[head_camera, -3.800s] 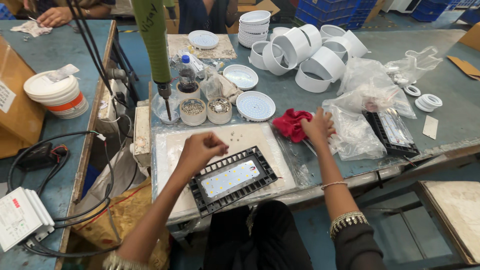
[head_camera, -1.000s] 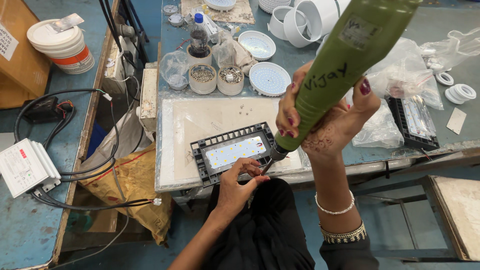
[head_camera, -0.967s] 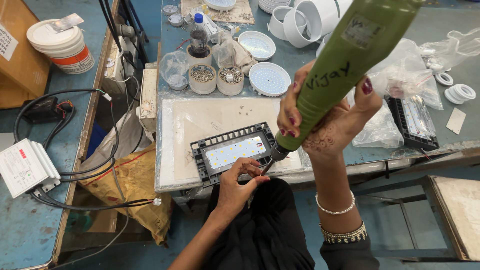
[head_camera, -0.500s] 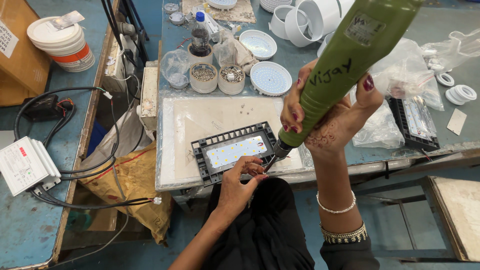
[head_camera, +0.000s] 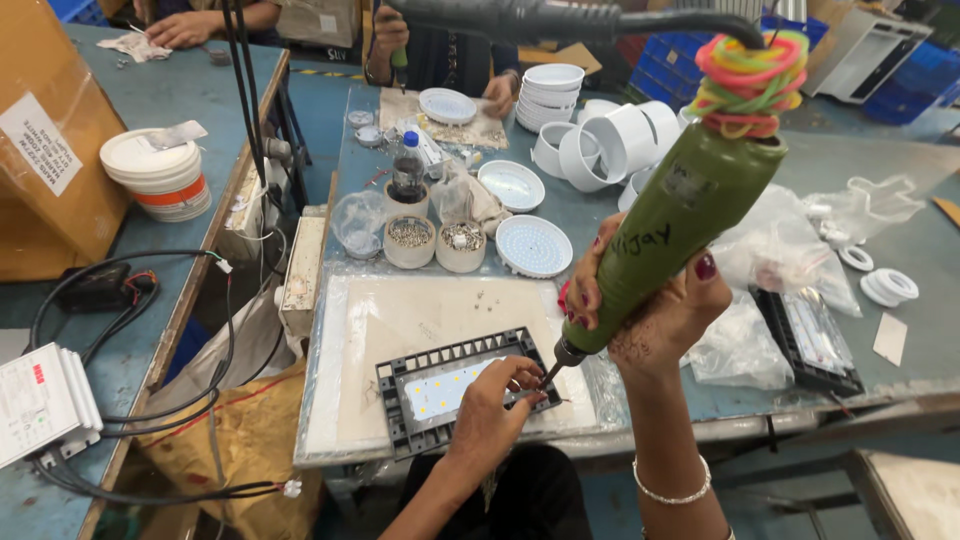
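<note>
View from above of a work counter (head_camera: 880, 330). The right hand (head_camera: 655, 310) wraps its grip closed around the lower barrel of a long olive-green powered screwdriver (head_camera: 680, 225), which hangs tilted from a dark cable, with coloured rubber bands (head_camera: 748, 70) wound round its top. Its bit meets the right end of a black, ribbed, rectangular lamp housing (head_camera: 455, 390) with a white LED board in its middle. The housing lies flat on a pale, stained work mat (head_camera: 400, 320) near the counter's front edge. The left hand (head_camera: 490, 420) rests on the housing, fingertips pinched together at the bit tip; whether a screw sits between them is too small to tell.

The housing looks rigid and moderately heavy, probably cast metal or hard plastic; its ribbed rim offers the safest hold, while the LED board appears fragile and is best left untouched. The screwdriver seems stiff and top-heavy, partly carried by its cable.

Behind the mat stand two small cups of screws (head_camera: 435, 240) and round white lamp discs (head_camera: 533, 245).
</note>
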